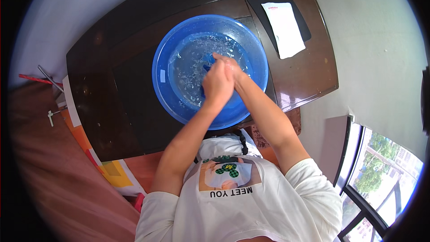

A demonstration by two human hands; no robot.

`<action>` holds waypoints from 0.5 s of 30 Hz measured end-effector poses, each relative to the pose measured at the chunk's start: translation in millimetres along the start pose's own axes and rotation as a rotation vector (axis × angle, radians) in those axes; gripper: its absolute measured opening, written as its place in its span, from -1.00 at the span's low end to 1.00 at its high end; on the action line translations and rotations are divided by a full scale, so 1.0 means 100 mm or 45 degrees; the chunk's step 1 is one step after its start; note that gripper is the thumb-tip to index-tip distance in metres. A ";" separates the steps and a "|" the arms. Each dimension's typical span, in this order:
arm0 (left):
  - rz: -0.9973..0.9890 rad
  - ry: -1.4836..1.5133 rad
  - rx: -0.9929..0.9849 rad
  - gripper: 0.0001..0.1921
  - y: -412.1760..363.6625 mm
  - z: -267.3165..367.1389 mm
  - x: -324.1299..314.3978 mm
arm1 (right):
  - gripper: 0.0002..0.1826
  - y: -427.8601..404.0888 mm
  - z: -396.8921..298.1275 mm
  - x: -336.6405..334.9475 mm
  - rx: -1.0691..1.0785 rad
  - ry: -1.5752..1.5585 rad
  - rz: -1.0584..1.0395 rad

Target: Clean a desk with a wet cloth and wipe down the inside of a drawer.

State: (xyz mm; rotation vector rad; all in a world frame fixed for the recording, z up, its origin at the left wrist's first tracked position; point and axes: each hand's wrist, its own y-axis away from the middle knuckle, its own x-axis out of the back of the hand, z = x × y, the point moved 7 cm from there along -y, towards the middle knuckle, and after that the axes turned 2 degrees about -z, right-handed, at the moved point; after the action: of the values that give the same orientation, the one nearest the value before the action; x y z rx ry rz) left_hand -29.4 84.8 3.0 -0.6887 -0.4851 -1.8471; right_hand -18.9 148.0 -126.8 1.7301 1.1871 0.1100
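A round blue plastic basin [160,89] with water [188,64] in it stands on a dark wooden table. Over its middle my left hand [219,85] and my right hand [230,65] are pressed together, the right one a little farther from my body. Bits of a blue item, probably cloth [206,67], show at the edges of my hands, which close around it; most of it is hidden. Wet skin shines on the right hand, and the water's surface is rippled and splashing.
To the right on the table [141,74] lies a white packet [285,30] with red print, on a black mat [300,23]. A brown cover [57,148] and metal rods [50,78] are at the left. A window [379,171] stands at the lower right.
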 end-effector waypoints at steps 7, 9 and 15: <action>-0.046 0.184 0.608 -0.51 -0.29 -1.06 0.03 | -0.66 0.28 -0.22 -0.02 -0.035 -0.159 0.248; 0.007 0.333 0.637 -0.52 -0.23 -1.10 0.00 | -0.65 0.11 -0.19 0.18 -0.019 -0.181 0.309; -0.347 -0.323 0.486 -0.58 -0.20 -0.94 0.02 | -0.66 0.19 -0.36 0.18 0.314 1.442 0.649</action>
State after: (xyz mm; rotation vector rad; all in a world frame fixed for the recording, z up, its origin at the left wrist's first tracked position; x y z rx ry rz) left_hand -69.9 32.6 -66.3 -0.6179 -1.1127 -1.8488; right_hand -17.2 185.3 -101.9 2.2138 1.5042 1.4529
